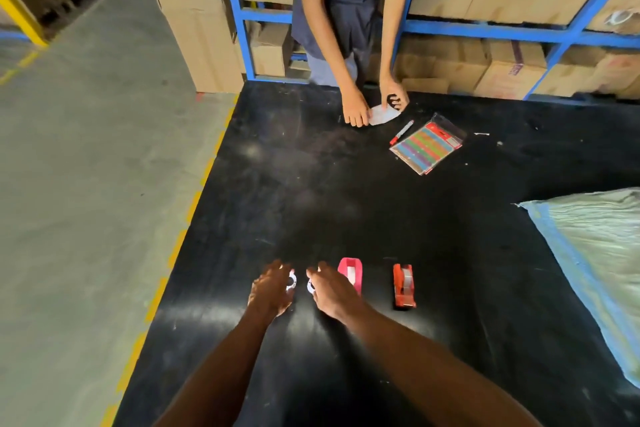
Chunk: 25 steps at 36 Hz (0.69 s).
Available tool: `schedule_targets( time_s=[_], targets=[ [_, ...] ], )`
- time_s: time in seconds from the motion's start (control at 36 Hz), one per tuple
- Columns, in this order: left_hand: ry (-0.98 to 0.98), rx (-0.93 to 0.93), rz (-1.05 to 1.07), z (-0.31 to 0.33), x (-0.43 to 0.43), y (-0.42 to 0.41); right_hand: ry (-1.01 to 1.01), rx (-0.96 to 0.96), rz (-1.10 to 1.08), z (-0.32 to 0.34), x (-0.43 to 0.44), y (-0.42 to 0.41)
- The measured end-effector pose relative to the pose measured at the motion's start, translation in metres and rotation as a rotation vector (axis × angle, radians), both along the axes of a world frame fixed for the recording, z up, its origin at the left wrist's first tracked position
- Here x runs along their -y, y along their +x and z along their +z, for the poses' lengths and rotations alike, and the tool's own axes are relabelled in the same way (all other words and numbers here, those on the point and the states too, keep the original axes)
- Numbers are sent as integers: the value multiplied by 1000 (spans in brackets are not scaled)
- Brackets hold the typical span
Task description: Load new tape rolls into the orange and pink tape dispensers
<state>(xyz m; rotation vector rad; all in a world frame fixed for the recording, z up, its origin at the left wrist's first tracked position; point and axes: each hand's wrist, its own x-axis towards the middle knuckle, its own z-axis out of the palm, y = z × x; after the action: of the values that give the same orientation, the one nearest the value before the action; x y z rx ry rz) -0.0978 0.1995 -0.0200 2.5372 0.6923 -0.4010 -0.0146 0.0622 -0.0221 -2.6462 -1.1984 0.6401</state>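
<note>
Now 2 hands, left [272, 289] and right [332, 291], each grasp 1 tape roll beside 2 dispensers.

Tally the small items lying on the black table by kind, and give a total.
Tape dispensers: 2, one pink and one orange
Tape rolls: 2, one at the left hand, one at the right hand
Red pens: 1
Packets of coloured strips: 1
White paper pieces under the other person's hands: 1
Total: 7
</note>
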Motion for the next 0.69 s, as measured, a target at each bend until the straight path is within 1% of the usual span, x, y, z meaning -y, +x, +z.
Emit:
schedule_targets(
  time_s=[0.17, 0.28, 0.39, 0.5, 0.58, 0.61, 0.64, 0.69],
  targets=[
    [-44, -17, -23, -11, -1, 6, -57, 42, -78, -9, -10, -1],
    [-64, -22, 7, -14, 1, 8, -91, 139, -99, -9, -13, -3],
    [-64, -15, 35, -17, 4, 9, -114, 128, -99, -14, -14, -5],
    [-72, 2, 47, -19, 5, 7, -77, 120, -138, -12, -13, -5],
    [-51, 9, 26, -20, 10, 2, -59, 120, -112, -10, -7, -6],
    [-36, 26, 25, -20, 12, 0, -50, 144, -92, -13, -3, -6],
    [-14, 52, 20, -16, 15, -2, -37, 122, -83, -10, 2, -8],
    [21, 145, 12, -13, 20, -8, 48, 116, -87, -4, 17, -9]
  ],
)
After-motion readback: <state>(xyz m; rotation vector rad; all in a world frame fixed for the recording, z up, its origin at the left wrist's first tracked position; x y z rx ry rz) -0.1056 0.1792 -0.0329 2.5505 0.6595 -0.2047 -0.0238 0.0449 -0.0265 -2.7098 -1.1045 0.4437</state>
